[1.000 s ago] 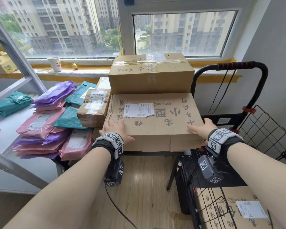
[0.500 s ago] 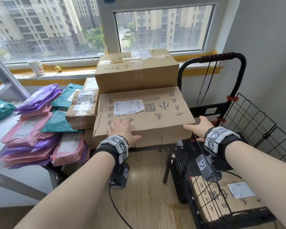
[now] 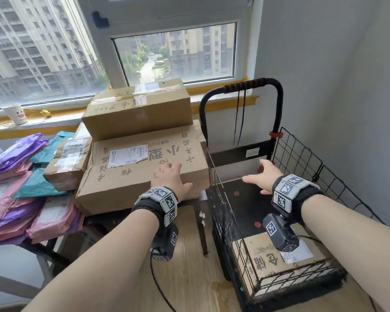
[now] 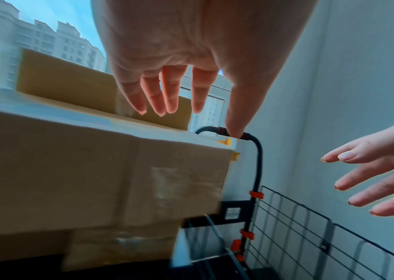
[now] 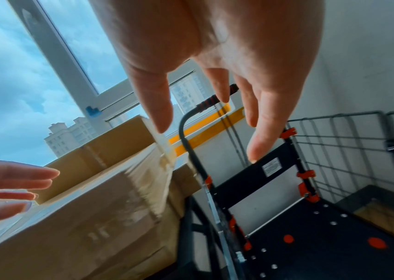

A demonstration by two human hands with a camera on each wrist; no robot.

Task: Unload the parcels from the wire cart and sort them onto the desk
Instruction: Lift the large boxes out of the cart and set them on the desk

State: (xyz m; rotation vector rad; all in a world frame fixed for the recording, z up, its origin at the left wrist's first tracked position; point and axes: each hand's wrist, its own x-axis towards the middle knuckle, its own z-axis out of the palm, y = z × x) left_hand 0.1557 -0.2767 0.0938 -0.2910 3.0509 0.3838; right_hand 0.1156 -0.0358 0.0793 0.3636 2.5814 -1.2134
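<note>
A large flat cardboard box [image 3: 144, 170] lies on the desk with a second box [image 3: 137, 109] stacked on it. My left hand [image 3: 169, 176] hovers over the large box's near right corner with its fingers straight and spread; in the left wrist view the left hand [image 4: 186, 113] holds nothing above the box [image 4: 95, 170]. My right hand [image 3: 263, 176] is open in the air over the black wire cart [image 3: 297, 158], empty in the right wrist view [image 5: 210, 123] too. One labelled cardboard box [image 3: 277, 260] lies at the cart's near end.
Pink, purple and teal mailer bags [image 3: 14, 199] are piled on the desk's left, with a small taped box [image 3: 68, 163] beside the large one. The cart handle [image 3: 252, 84] rises by the grey wall. A paper cup [image 3: 16, 113] stands on the windowsill. Wooden floor lies below.
My right hand has let go of the large box's right side and moved right over the cart. My left hand slid right along the box top. The view swung toward the cart.
</note>
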